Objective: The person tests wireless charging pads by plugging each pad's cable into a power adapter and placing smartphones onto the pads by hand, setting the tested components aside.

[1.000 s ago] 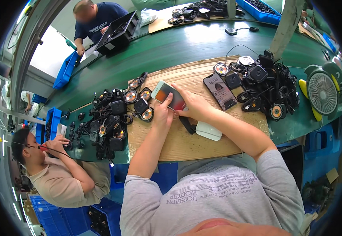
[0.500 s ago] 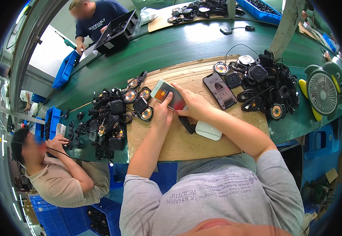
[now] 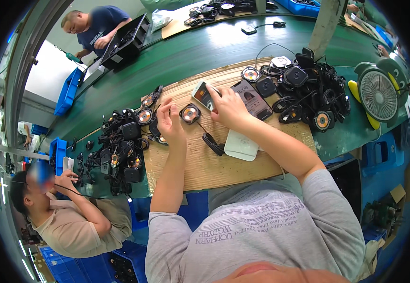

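My right hand (image 3: 229, 107) grips a white-edged phone (image 3: 198, 95) above the cardboard sheet (image 3: 186, 172), fingers over its screen. My left hand (image 3: 171, 123) is raised to the left with its fingers apart, holding nothing. Between the hands lies a round black charging puck (image 3: 190, 113) with a copper-coloured ring. Its cable runs to a black bundle (image 3: 213, 144) beside a white rounded-square pad (image 3: 241, 145). Another phone (image 3: 253, 100), dark-edged with a lit screen, lies just right of my right hand, which partly hides it.
Heaps of black chargers and cables flank the cardboard, at left (image 3: 120, 146) and right (image 3: 327, 89). A small fan (image 3: 378, 96) stands far right. One co-worker (image 3: 73, 212) sits left; another (image 3: 96, 30) is across the green bench (image 3: 181, 61), near a black bin (image 3: 125, 42).
My left hand has let go of the white-edged phone and drawn left. My right hand has carried the phone rightward, and the charging puck now shows. The view has shifted slightly.
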### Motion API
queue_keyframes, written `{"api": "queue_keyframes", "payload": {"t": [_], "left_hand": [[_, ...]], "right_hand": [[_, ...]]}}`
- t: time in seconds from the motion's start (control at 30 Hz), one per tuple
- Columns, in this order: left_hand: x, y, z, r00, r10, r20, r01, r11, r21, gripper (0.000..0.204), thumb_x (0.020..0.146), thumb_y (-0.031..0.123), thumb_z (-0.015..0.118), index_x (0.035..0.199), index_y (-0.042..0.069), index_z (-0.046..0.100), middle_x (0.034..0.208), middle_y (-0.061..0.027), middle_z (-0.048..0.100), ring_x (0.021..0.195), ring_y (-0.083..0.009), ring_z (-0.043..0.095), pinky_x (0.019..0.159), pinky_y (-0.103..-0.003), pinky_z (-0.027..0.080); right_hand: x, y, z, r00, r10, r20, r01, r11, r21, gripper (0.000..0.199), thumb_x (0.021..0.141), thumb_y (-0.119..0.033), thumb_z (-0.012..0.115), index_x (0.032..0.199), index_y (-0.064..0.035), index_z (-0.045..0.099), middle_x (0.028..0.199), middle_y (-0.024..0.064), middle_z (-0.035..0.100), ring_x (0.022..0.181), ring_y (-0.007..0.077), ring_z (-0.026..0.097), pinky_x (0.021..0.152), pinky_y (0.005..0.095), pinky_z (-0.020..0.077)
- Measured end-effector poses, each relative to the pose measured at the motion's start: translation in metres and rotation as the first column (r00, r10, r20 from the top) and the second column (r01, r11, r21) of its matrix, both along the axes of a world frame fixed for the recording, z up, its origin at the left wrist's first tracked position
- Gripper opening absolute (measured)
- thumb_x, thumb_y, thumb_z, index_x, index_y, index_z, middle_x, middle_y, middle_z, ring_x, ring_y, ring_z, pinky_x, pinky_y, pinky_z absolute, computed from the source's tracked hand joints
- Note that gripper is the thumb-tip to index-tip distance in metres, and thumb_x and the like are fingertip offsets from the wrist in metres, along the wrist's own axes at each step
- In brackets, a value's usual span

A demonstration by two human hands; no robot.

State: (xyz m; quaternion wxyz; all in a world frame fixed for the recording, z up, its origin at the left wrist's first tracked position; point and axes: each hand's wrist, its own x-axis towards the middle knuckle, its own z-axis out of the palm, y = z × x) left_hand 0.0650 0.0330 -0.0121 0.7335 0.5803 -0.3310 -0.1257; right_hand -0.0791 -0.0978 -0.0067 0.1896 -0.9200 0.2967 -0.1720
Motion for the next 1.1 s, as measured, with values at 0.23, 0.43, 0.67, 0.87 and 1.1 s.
{"api": "queue_keyframes", "payload": {"t": [0.23, 0.43, 0.67, 0.87, 1.1], "left_hand": [[-0.033, 0.05, 0.049, 0.439, -0.643, 0.627, 0.116, 0.733, 0.67, 0.02, 0.083, 0.008, 0.066, 0.103, 0.007, 0.068, 0.113, -0.0041, 0.067, 0.099, -0.0217, 0.063, 0.093, -0.032, 0.048], [-0.033, 0.051, 0.011, 0.2, -0.524, 0.828, -0.114, 0.827, 0.551, 0.024, 0.075, 0.006, 0.068, 0.099, 0.008, 0.069, 0.108, -0.0027, 0.07, 0.096, -0.0246, 0.065, 0.088, -0.035, 0.05], [-0.009, 0.061, -0.007, 0.283, -0.28, 0.917, -0.217, 0.913, 0.346, 0.019, 0.07, 0.008, 0.073, 0.089, 0.011, 0.068, 0.098, -0.001, 0.072, 0.08, -0.0211, 0.067, 0.07, -0.032, 0.052], [0.074, 0.081, 0.086, 0.446, 0.165, 0.88, -0.656, 0.729, 0.196, 0.023, 0.094, 0.026, 0.065, 0.094, 0.004, 0.069, 0.08, -0.0084, 0.07, 0.063, -0.0242, 0.06, 0.06, -0.035, 0.048], [0.164, 0.138, 0.079, 0.123, 0.303, 0.945, -0.95, 0.311, 0.024, 0.051, 0.096, 0.043, 0.06, 0.124, 0.0, 0.055, 0.109, -0.017, 0.066, 0.093, -0.0349, 0.063, 0.083, -0.04, 0.051]], "right_hand": [[-0.052, 0.012, 0.059, 0.867, 0.318, -0.384, -0.324, 0.945, 0.051, 0.079, 0.083, -0.049, 0.069, 0.145, -0.0094, 0.041, 0.135, 0.0258, 0.049, 0.113, 0.0392, 0.058, 0.091, 0.0464, 0.0499], [-0.132, 0.063, -0.006, 0.957, 0.289, 0.032, -0.274, 0.933, -0.234, 0.081, 0.071, -0.036, 0.076, 0.143, -0.0154, 0.045, 0.145, 0.0257, 0.041, 0.123, 0.0384, 0.048, 0.102, 0.0485, 0.0416], [-0.175, 0.075, -0.013, 0.963, 0.167, 0.211, -0.169, 0.986, -0.011, 0.084, 0.061, -0.021, 0.079, 0.14, -0.0186, 0.049, 0.149, 0.0187, 0.04, 0.126, 0.0357, 0.045, 0.107, 0.0442, 0.0376], [-0.184, 0.081, -0.014, 0.976, 0.112, 0.189, -0.108, 0.994, -0.031, 0.08, 0.062, -0.021, 0.08, 0.137, -0.0185, 0.051, 0.149, 0.0174, 0.04, 0.128, 0.0344, 0.044, 0.108, 0.0439, 0.0365], [-0.179, 0.074, -0.017, 0.941, 0.157, 0.301, -0.161, 0.987, -0.01, 0.073, 0.067, -0.023, 0.08, 0.134, -0.0188, 0.053, 0.149, 0.0169, 0.04, 0.133, 0.0339, 0.041, 0.11, 0.0443, 0.0343]]}}
